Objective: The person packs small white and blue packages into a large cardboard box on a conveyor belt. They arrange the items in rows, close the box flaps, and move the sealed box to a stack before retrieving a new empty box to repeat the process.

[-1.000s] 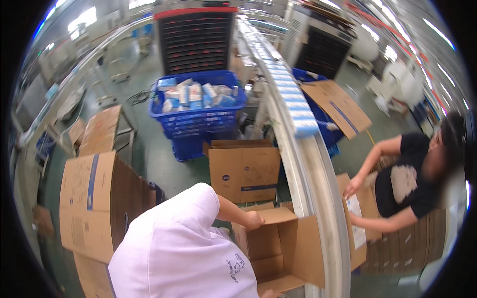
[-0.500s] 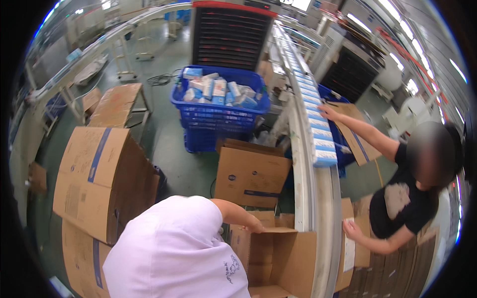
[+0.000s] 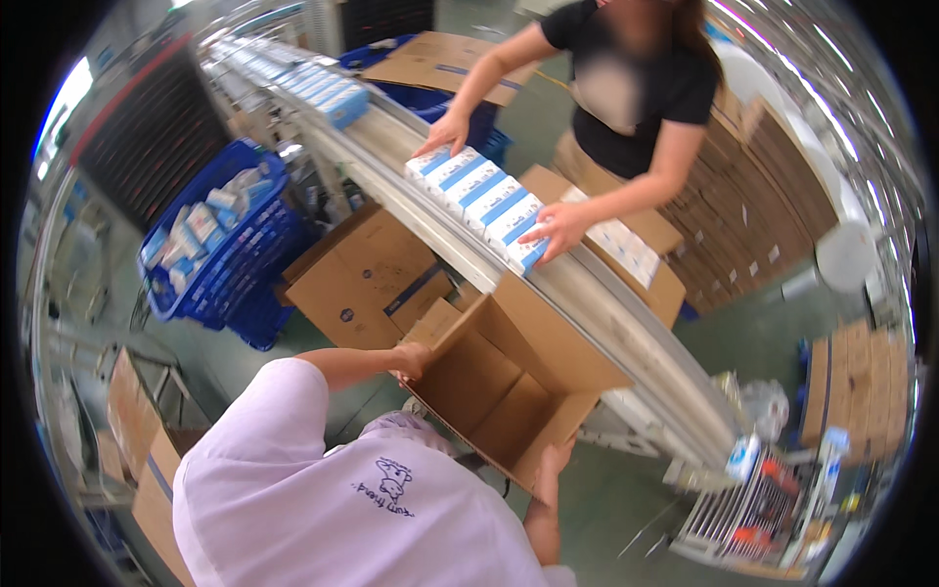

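My left hand point(image 3: 413, 360) is closed on the left edge of an open cardboard box point(image 3: 471, 386). My right hand point(image 3: 554, 464) grips the box's near right edge, its fingers partly hidden. The box is tilted beside the conveyor, with its mouth toward the camera and bare brown walls showing inside. Its raised flap meets the conveyor's side. Just beyond lies a row of several white-and-blue cartons point(image 3: 479, 203) on the conveyor point(image 3: 587, 318). A co-worker in a black shirt has one hand point(image 3: 445, 132) at the row's far end and the other point(image 3: 559, 227) at its near end.
A blue crate point(image 3: 220, 264) of loose cartons stands on the left. Another cardboard box point(image 3: 367, 279) sits below the conveyor. More cartons point(image 3: 337, 101) line the conveyor's far part. Flattened cardboard point(image 3: 748, 196) is stacked behind the co-worker. A roller stand point(image 3: 748, 514) is at lower right.
My view has swung to the right. My right hand now shows on the box, which is tilted more. The co-worker's hands have come to both ends of a carton row, apart from the others.
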`<action>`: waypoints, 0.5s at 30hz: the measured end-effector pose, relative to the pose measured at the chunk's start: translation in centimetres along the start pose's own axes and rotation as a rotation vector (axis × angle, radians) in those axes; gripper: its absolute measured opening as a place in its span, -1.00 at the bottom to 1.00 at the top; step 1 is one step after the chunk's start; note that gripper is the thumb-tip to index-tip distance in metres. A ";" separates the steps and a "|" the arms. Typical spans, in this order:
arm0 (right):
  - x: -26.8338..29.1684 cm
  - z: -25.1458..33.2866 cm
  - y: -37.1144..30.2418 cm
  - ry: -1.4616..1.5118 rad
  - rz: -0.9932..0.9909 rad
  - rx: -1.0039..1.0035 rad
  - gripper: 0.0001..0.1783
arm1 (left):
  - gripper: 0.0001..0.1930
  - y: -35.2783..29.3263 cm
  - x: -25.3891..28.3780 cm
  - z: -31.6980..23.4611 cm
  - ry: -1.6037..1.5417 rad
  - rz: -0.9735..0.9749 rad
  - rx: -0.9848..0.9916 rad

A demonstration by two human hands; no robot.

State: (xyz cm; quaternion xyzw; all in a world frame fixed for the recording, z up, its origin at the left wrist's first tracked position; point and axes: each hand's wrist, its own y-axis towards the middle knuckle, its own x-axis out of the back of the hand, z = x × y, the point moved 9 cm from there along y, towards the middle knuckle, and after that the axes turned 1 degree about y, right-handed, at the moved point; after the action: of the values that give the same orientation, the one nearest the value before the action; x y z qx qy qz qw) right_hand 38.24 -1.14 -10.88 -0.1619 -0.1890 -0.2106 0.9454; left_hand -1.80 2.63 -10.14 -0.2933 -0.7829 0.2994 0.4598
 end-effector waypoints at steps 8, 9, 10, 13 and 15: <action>0.1 0.7 -0.7 -0.378 -0.067 -0.079 -0.28 | -0.48 -1.3 2.0 -1.8 0.578 -0.146 0.101; 0.1 0.8 -0.8 -0.367 -0.069 -0.062 -0.27 | -0.41 -0.8 1.8 -1.6 0.678 -0.176 0.118; 0.1 1.0 -1.0 -0.357 -0.070 -0.044 -0.26 | -0.35 -0.2 1.1 -0.7 0.666 -0.123 0.138; 0.4 1.8 -1.3 -0.331 -0.081 -0.028 -0.24 | -0.29 -0.5 1.4 -1.1 0.617 -0.149 0.168; 0.2 1.8 -1.3 -0.326 -0.073 -0.034 -0.24 | -0.28 0.0 1.2 -0.3 0.610 -0.152 0.147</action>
State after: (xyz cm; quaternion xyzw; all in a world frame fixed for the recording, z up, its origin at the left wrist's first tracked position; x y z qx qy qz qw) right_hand 37.34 -1.66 -8.95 -0.2029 -0.3420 -0.2189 0.8910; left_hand -2.00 3.54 -9.38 -0.2762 -0.6048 0.2185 0.7143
